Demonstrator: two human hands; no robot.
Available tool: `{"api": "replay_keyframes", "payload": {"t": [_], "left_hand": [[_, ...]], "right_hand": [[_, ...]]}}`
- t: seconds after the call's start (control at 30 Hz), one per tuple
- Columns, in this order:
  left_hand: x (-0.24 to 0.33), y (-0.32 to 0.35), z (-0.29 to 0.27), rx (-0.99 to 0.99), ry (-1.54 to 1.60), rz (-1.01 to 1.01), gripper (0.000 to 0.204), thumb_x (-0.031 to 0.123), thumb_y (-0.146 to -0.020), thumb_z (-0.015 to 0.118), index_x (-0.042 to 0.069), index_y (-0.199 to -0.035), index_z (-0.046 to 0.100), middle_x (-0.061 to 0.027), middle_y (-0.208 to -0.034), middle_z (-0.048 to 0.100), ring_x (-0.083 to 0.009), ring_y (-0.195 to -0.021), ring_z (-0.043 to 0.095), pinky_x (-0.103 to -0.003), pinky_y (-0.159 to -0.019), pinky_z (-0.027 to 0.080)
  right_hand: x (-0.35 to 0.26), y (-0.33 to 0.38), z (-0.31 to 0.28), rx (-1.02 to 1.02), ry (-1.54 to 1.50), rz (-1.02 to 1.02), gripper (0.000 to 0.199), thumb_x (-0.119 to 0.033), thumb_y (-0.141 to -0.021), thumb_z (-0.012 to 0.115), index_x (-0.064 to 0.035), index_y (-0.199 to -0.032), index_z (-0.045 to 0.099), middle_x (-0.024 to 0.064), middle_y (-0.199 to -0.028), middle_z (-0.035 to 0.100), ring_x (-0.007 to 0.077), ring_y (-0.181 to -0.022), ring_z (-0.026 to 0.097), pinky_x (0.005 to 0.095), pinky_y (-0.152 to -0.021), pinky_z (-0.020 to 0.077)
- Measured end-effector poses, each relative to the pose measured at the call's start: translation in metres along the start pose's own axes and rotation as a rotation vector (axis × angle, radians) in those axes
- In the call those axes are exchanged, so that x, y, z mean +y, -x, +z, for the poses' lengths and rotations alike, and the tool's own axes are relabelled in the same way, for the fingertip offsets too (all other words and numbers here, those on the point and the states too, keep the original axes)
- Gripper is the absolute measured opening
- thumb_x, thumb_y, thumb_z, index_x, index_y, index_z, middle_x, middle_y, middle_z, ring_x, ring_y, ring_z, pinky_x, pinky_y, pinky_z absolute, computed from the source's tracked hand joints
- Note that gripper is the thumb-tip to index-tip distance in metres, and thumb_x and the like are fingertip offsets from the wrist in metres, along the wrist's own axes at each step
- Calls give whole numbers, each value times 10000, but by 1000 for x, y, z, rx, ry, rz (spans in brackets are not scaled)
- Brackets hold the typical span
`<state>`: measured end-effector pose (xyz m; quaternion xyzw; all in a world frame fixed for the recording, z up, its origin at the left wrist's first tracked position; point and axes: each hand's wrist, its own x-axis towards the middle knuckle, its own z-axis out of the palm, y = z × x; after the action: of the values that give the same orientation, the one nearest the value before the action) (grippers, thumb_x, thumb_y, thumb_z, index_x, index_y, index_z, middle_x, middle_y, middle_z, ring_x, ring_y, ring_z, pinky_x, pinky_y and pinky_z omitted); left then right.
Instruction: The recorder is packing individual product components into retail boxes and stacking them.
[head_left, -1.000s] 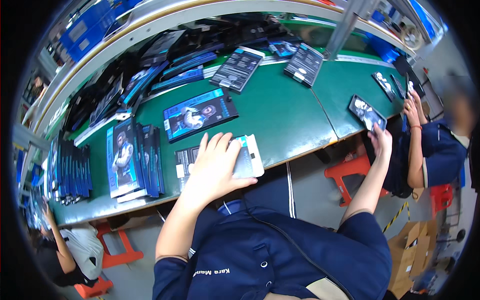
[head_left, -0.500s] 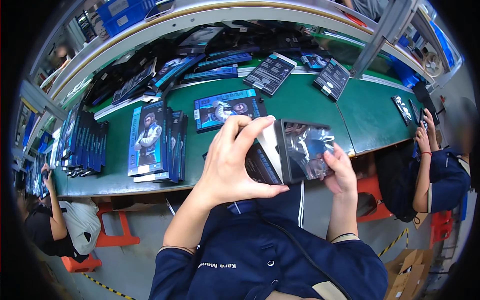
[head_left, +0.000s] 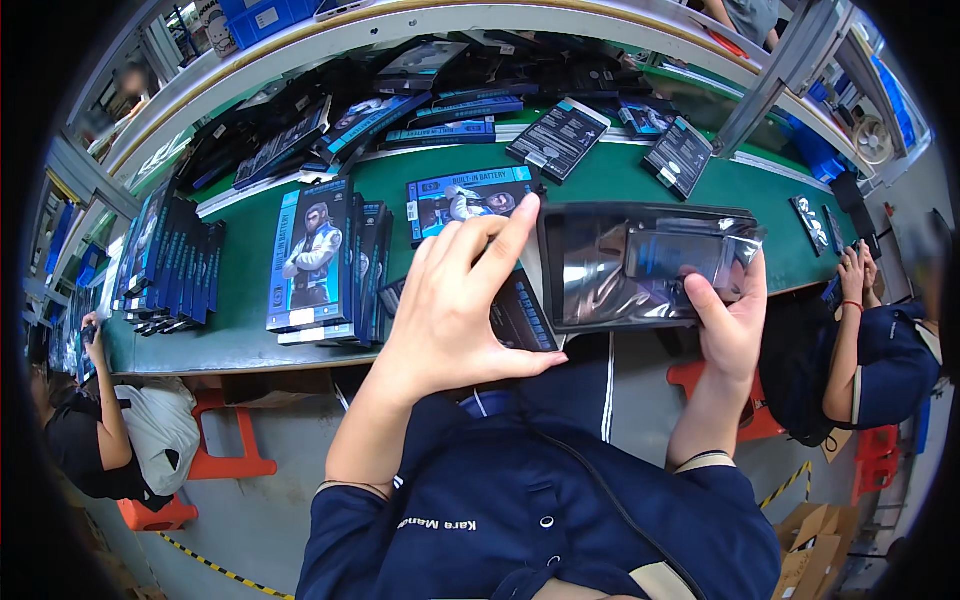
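My left hand [head_left: 450,305] curves round a slim dark box [head_left: 524,318], fingertips at its upper edge and thumb at its lower edge. A strip of the box's pale inside shows at its right end. To the right of that end, my right hand [head_left: 730,310] grips a black tray [head_left: 585,313]. A shiny clear plastic bag [head_left: 690,255] with a flat dark item inside lies on the tray, under my right thumb. Whether the tray's left end is still inside the box cannot be made out.
Printed boxes stand in a stack [head_left: 310,260] and a row [head_left: 175,260] at the left of the green table [head_left: 225,355]. One box [head_left: 470,192] lies beyond my hands, with a heap [head_left: 440,105] behind. A co-worker's hands [head_left: 857,268] are at the right, another's hand [head_left: 92,345] at the left.
My right hand has moved right and slightly up with the black tray, so more of the tray shows outside the box. My left hand keeps its hold.
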<state>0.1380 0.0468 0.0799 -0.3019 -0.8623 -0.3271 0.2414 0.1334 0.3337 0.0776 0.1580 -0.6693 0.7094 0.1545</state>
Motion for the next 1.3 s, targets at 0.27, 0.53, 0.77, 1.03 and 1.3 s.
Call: {"api": "replay_keyframes", "payload": {"t": [0.27,0.53,0.77,1.03,1.3], "left_hand": [[12,-7,31,122,12,129,1272,362,-464,891,11,-1520,276,-116,-1135,563,-286,-955,543,-399,-798,405],[12,-5,73,472,414,-147,1460,409,-505,967,-28,-1523,16,-260,-1350,411,-364,-1205,487,-448,-1023,400],[-3,-2,77,633,421,-59,842,269,-570,970,63,-1162,408,-128,-1187,503,-250,-1070,552,-369,-899,470],[0,-19,48,563,1166,-230,263,-25,-922,629,51,-1080,433,-138,-1141,591,-120,-984,555,-258,-885,452],[-10,-13,55,657,1027,-95,254,-30,-873,700,54,-976,484,-125,-1093,607,-154,-964,587,-284,-876,458]], "right_hand": [[-40,-28,26,-244,132,30,581,-2,-781,776,30,-1279,479,128,-1156,622,167,-1000,645,311,-809,558],[-37,-29,69,-200,679,-945,345,-122,-738,836,-19,-1010,652,118,-902,664,252,-687,603,331,-640,497],[-6,-31,76,-447,-53,-89,412,-16,-910,550,-24,-1321,523,199,-1388,492,285,-1293,479,404,-1095,352],[58,-16,112,60,85,-561,212,-20,-906,651,-7,-1064,511,163,-1064,591,220,-987,597,319,-881,476],[70,-18,111,1,-100,-570,386,29,-871,695,-80,-1097,402,139,-1014,553,161,-867,587,254,-708,474]]}}
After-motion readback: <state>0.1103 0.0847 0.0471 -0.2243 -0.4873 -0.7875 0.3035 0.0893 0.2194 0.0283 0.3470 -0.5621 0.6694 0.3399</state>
